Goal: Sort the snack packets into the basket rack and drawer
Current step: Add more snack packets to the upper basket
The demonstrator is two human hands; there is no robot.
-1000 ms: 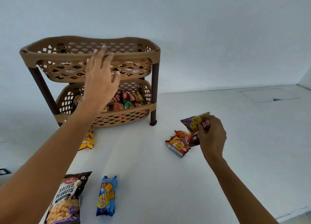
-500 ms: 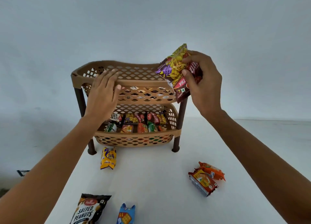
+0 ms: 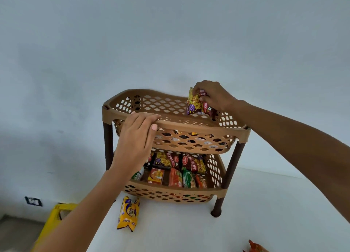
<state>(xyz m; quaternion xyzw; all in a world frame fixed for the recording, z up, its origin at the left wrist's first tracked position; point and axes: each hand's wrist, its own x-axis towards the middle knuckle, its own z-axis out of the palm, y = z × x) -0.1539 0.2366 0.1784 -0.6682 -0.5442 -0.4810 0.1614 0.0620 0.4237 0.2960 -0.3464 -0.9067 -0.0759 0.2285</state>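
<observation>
Left hand rests flat on the front rim of the basket rack. Right hand grips two snack packets inside the upper basket. Lower basket holds assorted packets.

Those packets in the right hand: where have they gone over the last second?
The right hand picked the packets up off the table and carried them up and over the rack's top basket, gripping them throughout. The left hand stayed on the basket's front rim. The rack did not move.

Left hand lies flat, fingers extended; right hand, arm outstretched, has its grip pinched closed.
</observation>
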